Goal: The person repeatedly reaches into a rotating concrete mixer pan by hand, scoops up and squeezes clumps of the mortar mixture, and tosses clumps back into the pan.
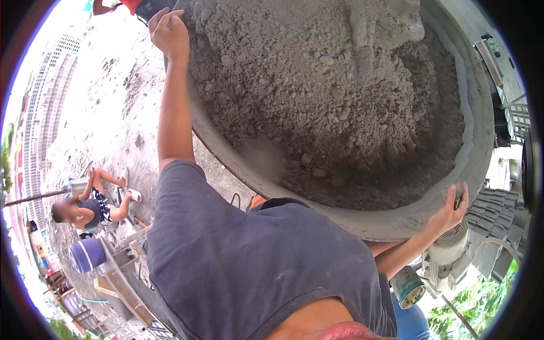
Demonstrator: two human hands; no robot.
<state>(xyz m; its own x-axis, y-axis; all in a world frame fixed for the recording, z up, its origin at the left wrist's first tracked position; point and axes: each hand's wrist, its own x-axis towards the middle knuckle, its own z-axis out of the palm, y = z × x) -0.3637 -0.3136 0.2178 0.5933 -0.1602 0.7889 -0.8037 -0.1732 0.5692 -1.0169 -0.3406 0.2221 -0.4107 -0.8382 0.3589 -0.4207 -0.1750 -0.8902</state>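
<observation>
A wide round mixing pan (476, 141) with a grey, crusted rim fills the upper middle and right. Inside lies a heap of grey, crumbly cement-like mix (317, 85), darker toward the near wall. A pale, smooth grey mass (391, 25) sits at the top of the heap; I cannot tell what it is. My left arm stretches far forward, and my left hand (170, 37) is at the pan's left rim with bent fingers, seemingly gripping it. Over the near right rim, my right hand (447, 212) is curled upward around a small grey lump (458, 195).
A seated person (93, 201) is off to the left, near a purple drum (86, 254) and a metal frame (122, 272). A motor (445, 252) and a teal bucket (408, 288) are below my right arm. Stacked grey blocks (493, 212) stand at the right.
</observation>
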